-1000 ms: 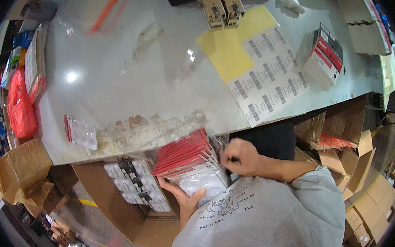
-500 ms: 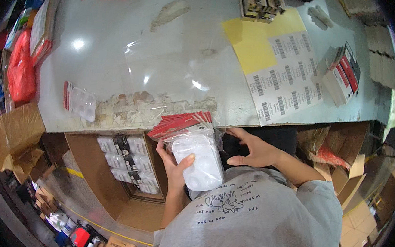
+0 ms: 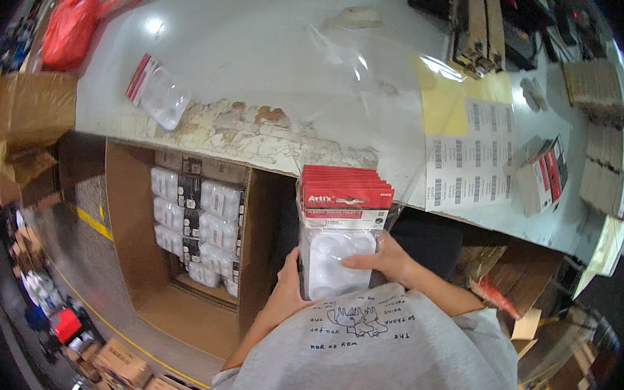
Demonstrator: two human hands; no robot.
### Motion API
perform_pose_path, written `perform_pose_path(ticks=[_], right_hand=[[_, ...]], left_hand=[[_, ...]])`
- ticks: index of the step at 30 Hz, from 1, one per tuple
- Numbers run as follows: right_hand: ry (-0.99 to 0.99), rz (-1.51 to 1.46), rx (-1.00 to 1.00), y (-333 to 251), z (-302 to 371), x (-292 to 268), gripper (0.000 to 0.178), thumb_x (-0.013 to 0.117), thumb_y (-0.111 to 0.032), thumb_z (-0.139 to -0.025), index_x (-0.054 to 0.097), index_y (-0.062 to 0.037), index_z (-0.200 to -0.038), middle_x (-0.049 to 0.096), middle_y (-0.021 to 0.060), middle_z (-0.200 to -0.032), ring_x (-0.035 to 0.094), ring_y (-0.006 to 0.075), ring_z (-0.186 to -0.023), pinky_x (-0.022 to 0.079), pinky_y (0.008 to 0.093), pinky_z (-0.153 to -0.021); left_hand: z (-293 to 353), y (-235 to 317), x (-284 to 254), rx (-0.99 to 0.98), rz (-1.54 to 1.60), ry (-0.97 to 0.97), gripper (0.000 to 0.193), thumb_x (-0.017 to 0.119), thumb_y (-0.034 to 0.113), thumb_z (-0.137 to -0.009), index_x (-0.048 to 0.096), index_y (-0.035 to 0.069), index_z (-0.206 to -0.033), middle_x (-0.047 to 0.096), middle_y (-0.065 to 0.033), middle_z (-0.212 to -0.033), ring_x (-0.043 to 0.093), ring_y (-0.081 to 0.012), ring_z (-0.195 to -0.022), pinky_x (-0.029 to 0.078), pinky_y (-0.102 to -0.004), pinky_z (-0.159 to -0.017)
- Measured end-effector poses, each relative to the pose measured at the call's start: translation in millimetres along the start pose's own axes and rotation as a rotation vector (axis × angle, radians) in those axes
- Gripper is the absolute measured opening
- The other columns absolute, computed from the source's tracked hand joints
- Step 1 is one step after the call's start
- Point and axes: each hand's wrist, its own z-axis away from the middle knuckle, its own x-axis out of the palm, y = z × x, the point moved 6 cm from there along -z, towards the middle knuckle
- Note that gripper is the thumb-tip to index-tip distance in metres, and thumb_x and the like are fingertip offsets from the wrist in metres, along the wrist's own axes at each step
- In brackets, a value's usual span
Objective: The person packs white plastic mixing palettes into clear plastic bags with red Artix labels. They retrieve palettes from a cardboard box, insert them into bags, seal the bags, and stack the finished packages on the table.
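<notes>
A stack of white paint palettes [image 3: 325, 266] in clear packaging, with red header cards [image 3: 349, 187] fanned at the top, is held upright against the table's front edge. Loose clear film stands out around the cards. My right hand [image 3: 387, 261] grips the stack from the right, its thumb pressed across the front palette's round wells. On the other side my left hand [image 3: 288, 290] is closed along the lower left edge, its fingers partly hidden. Another packaged palette [image 3: 162, 95] lies alone on the table to the left.
Below the table at left, an open carton [image 3: 170, 316] holds several packed white palettes [image 3: 214, 228]. Barcode label sheets [image 3: 468, 163], a stack of cards [image 3: 544, 177] and a metal-ended device [image 3: 478, 39] are on the table's right. A red bag [image 3: 77, 15] hangs over the left end.
My right hand has come from free, spread fingers to gripping the stack. The stack has turned upright, its cards more even, and my left hand has slid to its lower left edge. The view has shifted.
</notes>
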Motion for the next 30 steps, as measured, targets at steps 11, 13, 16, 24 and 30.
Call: perform_pose_path(ticks=[11,13,16,24,30], right_hand=[[-0.040,-0.273,-0.561,-62.7,21.9,7.3,0.084,0.067,-0.035,-0.059,0.038,0.0020,-0.129,0.048,0.0168,-0.125,0.049,0.0298,-0.114,0.040,0.0415,-0.097],[0.073,-0.230,-0.654,-82.7,25.5,5.4,0.090,0.066,-0.041,-0.056,0.038,0.0022,-0.129,0.048,0.0175,-0.126,0.048,0.0306,-0.114,0.039,0.0420,-0.097],[0.181,-0.120,-0.817,-101.7,26.9,5.5,0.077,0.064,-0.029,-0.064,0.036,-0.0002,-0.130,0.047,0.0165,-0.124,0.049,0.0306,-0.113,0.041,0.0431,-0.096],[0.346,0.128,-0.987,-159.9,49.9,4.8,0.063,0.061,-0.023,-0.076,0.036,-0.0026,-0.130,0.049,0.0154,-0.123,0.051,0.0301,-0.111,0.044,0.0446,-0.093],[0.316,-0.030,-1.067,-184.7,43.0,34.9,0.054,0.055,-0.028,-0.079,0.043,-0.0005,-0.125,0.052,0.0146,-0.119,0.051,0.0282,-0.111,0.042,0.0438,-0.094]], left_hand=[[-19.2,144.3,-16.5,1.018,0.350,0.394,0.113,0.087,0.025,-0.052,0.012,0.000,-0.134,0.038,-0.0200,-0.125,0.043,-0.0282,-0.117,0.037,-0.0400,-0.098],[-29.4,167.8,-15.8,1.100,0.542,0.317,0.112,0.085,0.022,-0.053,0.009,0.003,-0.132,0.033,-0.0182,-0.127,0.038,-0.0282,-0.120,0.034,-0.0415,-0.099],[-51.2,184.2,-11.9,1.021,0.953,0.140,0.107,0.082,0.018,-0.053,0.013,0.004,-0.134,0.038,-0.0158,-0.128,0.042,-0.0270,-0.118,0.037,-0.0391,-0.098],[-69.9,226.0,-22.4,1.081,1.255,0.004,0.093,0.083,0.016,-0.051,0.035,0.002,-0.130,0.051,-0.0097,-0.118,0.048,-0.0214,-0.113,0.041,-0.0347,-0.096],[-64.2,232.6,-37.4,1.226,1.223,0.195,0.095,0.088,0.021,-0.051,0.035,0.000,-0.127,0.050,-0.0098,-0.117,0.051,-0.0209,-0.109,0.041,-0.0339,-0.095]])
